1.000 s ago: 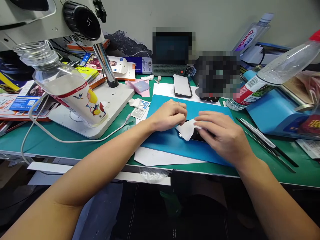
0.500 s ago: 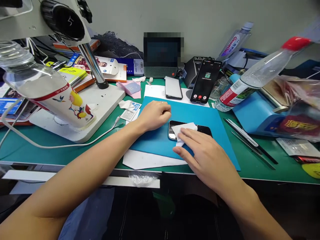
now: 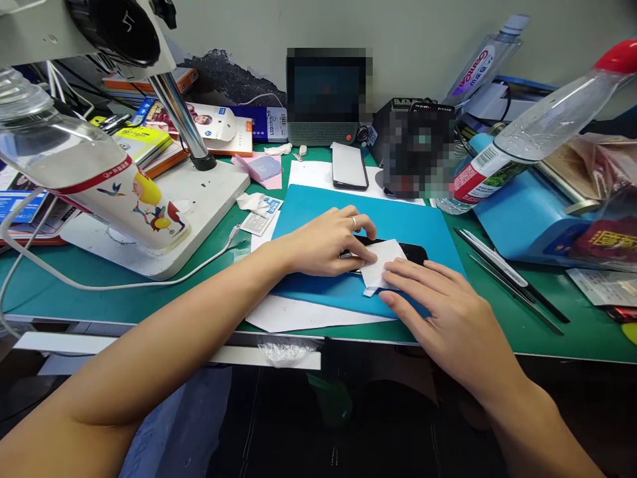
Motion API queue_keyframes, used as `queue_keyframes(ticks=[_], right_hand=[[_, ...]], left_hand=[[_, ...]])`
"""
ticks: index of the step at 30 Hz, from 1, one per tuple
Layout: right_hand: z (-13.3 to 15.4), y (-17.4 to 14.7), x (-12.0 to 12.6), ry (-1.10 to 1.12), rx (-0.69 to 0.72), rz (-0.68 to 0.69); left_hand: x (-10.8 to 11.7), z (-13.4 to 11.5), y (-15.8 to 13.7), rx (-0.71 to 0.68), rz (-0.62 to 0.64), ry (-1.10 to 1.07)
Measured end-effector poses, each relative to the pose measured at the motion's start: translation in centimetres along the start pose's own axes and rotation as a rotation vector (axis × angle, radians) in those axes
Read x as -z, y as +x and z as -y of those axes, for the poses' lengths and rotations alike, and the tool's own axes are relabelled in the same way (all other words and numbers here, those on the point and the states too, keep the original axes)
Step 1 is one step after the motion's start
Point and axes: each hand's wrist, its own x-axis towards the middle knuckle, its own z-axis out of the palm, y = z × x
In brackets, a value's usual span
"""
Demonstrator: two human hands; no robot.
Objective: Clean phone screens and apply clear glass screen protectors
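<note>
A black smartphone (image 3: pixel 415 253) lies on the blue mat (image 3: pixel 311 202), mostly hidden by my hands and a white wipe (image 3: pixel 382 261). My left hand (image 3: pixel 328 242), with a ring on one finger, is over the phone's left end. Its fingers bend across the far edge, the thumb is at the near edge, and the index fingertip touches the wipe. My right hand (image 3: pixel 442 302) rests from the right with fingers stretched out flat, their tips on the wipe's right side. The right thumb stays apart, near the wipe's lower corner.
At left, a plastic jar (image 3: pixel 99 172) stands on the white stand base (image 3: pixel 213 216), beside a white cable (image 3: pixel 164 284). Tweezers (image 3: pixel 515 282) lie right of the mat. Behind are a pale rectangular panel (image 3: pixel 349 166), a blurred device (image 3: pixel 421 146) and a red-capped bottle (image 3: pixel 537 129).
My left hand has moved right from the mat onto the phone and wipe, its fingers unfolding. My right hand and the wipe have shifted slightly right along the phone. The view has also shifted.
</note>
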Motion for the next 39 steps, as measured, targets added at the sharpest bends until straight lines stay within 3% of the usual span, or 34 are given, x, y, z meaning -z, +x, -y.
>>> queue_keyframes(ticks=[5, 9, 15, 20, 27, 32, 39], right_hand=[[0.0, -1.4, 0.6, -0.011, -0.012, 0.002], [0.8, -0.2, 0.6, 0.001, -0.001, -0.026], [2.2, 3.3, -2.6, -0.054, 0.007, 0.234], [3.8, 5.3, -4.9, -0.057, -0.045, 0.263], [5.8, 2.2, -3.0, -0.076, -0.006, 0.313], [2.8, -1.1, -1.2, -0.129, -0.022, 0.306], [-2.3, -2.2, 0.2, -0.182, -0.132, 0.331]], left_hand=[[0.5, 0.4, -0.3, 0.053, 0.008, 0.057], [0.3, 1.0, -0.5, 0.078, -0.04, 0.039], [-0.5, 2.3, -0.3, 0.296, -0.249, 0.058], [-0.6, 2.8, -0.5, 0.402, -0.341, 0.021], [-0.8, 2.2, -0.6, 0.362, -0.297, -0.019], [-0.7, 1.4, -0.5, 0.262, -0.159, -0.072], [-0.5, 0.7, -0.5, 0.298, -0.084, -0.124]])
